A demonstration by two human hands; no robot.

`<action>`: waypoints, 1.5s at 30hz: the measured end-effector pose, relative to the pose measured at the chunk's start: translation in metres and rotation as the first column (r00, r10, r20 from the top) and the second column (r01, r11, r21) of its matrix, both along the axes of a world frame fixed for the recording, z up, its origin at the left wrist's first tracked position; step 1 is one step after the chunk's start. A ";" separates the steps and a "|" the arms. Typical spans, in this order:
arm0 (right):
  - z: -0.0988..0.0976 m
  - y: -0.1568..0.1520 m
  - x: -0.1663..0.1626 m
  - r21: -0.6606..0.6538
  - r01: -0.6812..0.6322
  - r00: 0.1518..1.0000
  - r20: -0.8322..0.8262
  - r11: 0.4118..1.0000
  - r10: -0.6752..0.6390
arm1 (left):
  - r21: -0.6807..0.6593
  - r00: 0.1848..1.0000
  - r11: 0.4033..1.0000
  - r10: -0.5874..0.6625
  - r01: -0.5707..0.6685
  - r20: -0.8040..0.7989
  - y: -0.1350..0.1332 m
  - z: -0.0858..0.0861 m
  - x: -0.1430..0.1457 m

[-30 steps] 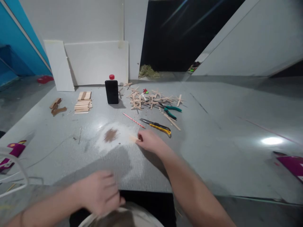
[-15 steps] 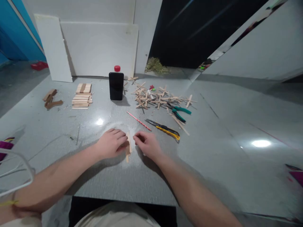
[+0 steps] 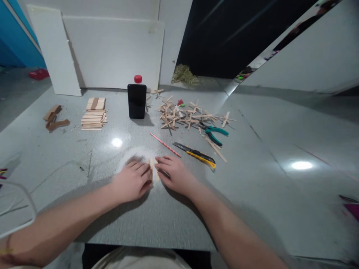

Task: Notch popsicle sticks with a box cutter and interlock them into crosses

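Fingers and thumb of my left hand (image 3: 133,181) are curled against flat wooden craft sticks (image 3: 151,163) lying on the table, partly hiding them. Across a narrow gap, my right hand (image 3: 175,175) bends its fingertips and thumb onto another pale craft stick (image 3: 157,177), which lies roughly parallel to the first ones. A red-patterned pencil (image 3: 165,144) lies just beyond my right hand. The yellow and black utility knife (image 3: 196,155) rests to that hand's upper right.
Several stick stars (image 3: 174,116) are piled behind the green-handled pliers (image 3: 214,131). A black phone (image 3: 137,101) stands upright before a red-capped bottle (image 3: 137,79). Stacked craft sticks (image 3: 94,120) and brown strips (image 3: 56,118) lie at left. Foam boards (image 3: 112,52) lean behind.
My right hand has moved slightly left, its fingers opening out from a pinch onto a stick. The sticks by my left hand are drawn up and more covered. The view has shifted a little.
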State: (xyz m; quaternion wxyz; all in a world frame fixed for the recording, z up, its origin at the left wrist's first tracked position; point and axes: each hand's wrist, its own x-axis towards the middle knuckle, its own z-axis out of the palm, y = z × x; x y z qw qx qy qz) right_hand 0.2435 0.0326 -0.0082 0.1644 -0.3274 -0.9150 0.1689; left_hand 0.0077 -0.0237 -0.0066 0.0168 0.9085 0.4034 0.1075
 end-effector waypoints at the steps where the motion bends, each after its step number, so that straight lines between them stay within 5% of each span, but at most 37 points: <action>1: 0.000 0.001 0.001 0.011 0.023 1.000 0.013 1.000 -0.023 | 0.001 1.000 1.000 0.004 -0.004 0.021 0.002 0.000 -0.001; 10: -0.004 0.015 0.016 0.108 0.301 0.951 0.043 0.948 -0.307 | -0.106 0.995 0.990 0.098 -0.096 0.012 0.006 -0.001 0.000; 16: 0.002 0.007 0.007 0.069 0.009 0.999 0.050 0.998 -0.012 | -0.115 0.976 0.972 0.211 -0.205 0.049 0.021 0.001 -0.017; 19: 0.002 0.005 0.003 0.069 -0.017 0.997 0.081 0.997 0.011 | -0.180 0.990 0.976 0.132 -0.120 0.059 0.030 0.003 -0.025; 25: 0.000 0.017 0.014 0.088 0.158 0.975 0.141 0.983 -0.169 | -0.177 0.994 0.984 -0.004 0.023 0.111 0.032 0.004 -0.027; 31: -0.003 0.027 0.029 0.117 0.360 0.910 0.175 0.925 -0.377 | -0.154 0.997 0.988 0.001 0.010 0.072 0.032 0.013 -0.022; 35: -0.007 0.028 0.031 0.120 0.395 0.895 0.171 0.911 -0.411 | -0.174 0.960 0.958 0.190 -0.227 -0.204 0.035 0.032 -0.029; 39: -0.009 0.028 0.028 0.135 0.399 0.899 0.140 0.907 -0.416 | -0.097 0.768 0.804 0.515 -0.587 -0.380 0.041 0.059 -0.072; 45: -0.012 0.029 0.022 0.176 0.406 0.901 0.086 0.897 -0.424 | -0.187 0.625 0.669 0.506 -0.720 -0.594 0.039 0.081 -0.141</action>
